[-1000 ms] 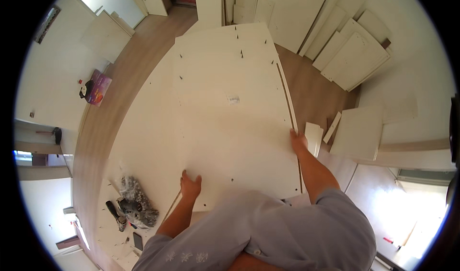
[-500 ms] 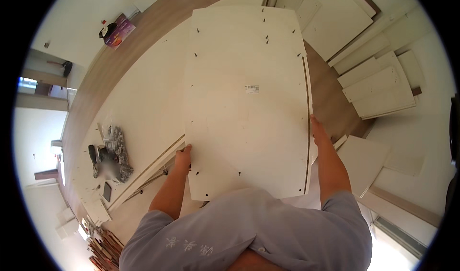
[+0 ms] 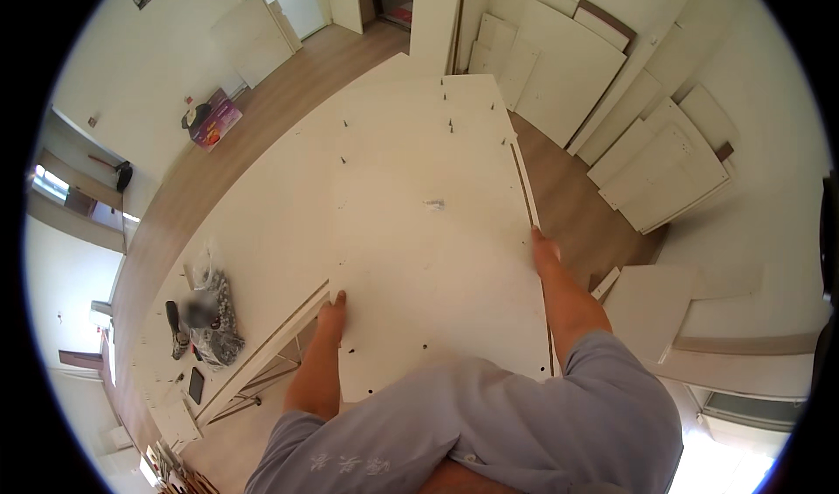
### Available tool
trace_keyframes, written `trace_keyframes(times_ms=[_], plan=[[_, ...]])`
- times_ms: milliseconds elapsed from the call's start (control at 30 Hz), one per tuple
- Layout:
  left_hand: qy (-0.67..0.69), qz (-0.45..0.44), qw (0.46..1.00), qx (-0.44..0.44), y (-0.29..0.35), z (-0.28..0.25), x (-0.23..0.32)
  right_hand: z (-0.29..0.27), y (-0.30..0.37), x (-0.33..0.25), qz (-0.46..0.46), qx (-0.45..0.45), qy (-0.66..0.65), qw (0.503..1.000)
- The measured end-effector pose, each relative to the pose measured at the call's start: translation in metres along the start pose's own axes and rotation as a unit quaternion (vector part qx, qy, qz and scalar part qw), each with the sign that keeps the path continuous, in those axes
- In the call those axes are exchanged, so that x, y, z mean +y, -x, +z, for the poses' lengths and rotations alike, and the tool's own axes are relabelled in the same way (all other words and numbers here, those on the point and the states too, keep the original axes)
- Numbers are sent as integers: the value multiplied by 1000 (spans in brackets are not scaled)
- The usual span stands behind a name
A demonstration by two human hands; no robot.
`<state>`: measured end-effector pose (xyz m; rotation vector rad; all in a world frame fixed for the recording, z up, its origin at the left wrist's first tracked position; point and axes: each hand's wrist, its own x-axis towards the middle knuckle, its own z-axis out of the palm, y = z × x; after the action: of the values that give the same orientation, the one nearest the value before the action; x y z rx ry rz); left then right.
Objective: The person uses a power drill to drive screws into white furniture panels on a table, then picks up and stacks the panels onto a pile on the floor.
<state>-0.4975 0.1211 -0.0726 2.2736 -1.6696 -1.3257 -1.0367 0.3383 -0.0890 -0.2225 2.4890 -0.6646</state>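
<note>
A worker's left hand (image 3: 332, 312) sits half curled on the left edge of a broad white board (image 3: 411, 267), thumb uppermost, its hidden fingertips beyond telling; the right hand (image 3: 546, 251), also partly curled, has hold of the opposite edge a little farther along, thumb on top beside a long groove (image 3: 523, 184); gripping both sides probably shares the weight and steadies the board, which stretches away from the worker's grey shirt (image 3: 472, 415); from where I stand, I cannot tell whether anything bears it from below.

Dark pegs (image 3: 344, 160) stand up from the far end, face upward, perhaps so that nothing presses on them; a pale label (image 3: 434, 205) lies near the middle; on the left a larger white panel (image 3: 253, 223) carries a clear bag of small parts (image 3: 227, 328), a dark-handled tool (image 3: 172, 317) and a dark phone (image 3: 196, 386), apparently kept aside yet within reach; beyond, a purple box (image 3: 216, 125) sits by the wall; at far right, spare boards (image 3: 572, 61) lean upright, presumably to save floor.

Half a second earlier the board's left edge shows crisply against the panel; now its far part nearly melts into it, and the far end looks narrower and sits lower in view; the worker's gaze takes in more of the far wall; both hands stay on the same two edges.
</note>
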Motion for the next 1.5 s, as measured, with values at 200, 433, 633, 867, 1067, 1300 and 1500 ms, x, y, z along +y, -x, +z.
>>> trace_keyframes(times_ms=[200, 433, 633, 867, 1067, 1300, 1500], plan=[[21, -27, 998, 49, 62, -41, 30, -48, 44, -22, -17, 12, -48, 999], [102, 195, 970, 101, 91, -136, 48, -98, 74, -64, -123, 114, -346, 923], [242, 385, 883, 111, 99, -186, 75, -165, 75, -152, -217, -25, -531, 819], [300, 398, 844, 197, 97, -134, 39, -162, 82, -156, -174, -22, -543, 822], [362, 371, 841, 154, 125, -166, 13, -156, 134, -151, -146, 11, -497, 855], [169, 274, 914, 247, 88, -132, 66, -163, 115, -148, -195, 144, -489, 838], [380, 280, 879, 69, 49, -76, 104, -229, 79, -131, -206, 280, -377, 859]])
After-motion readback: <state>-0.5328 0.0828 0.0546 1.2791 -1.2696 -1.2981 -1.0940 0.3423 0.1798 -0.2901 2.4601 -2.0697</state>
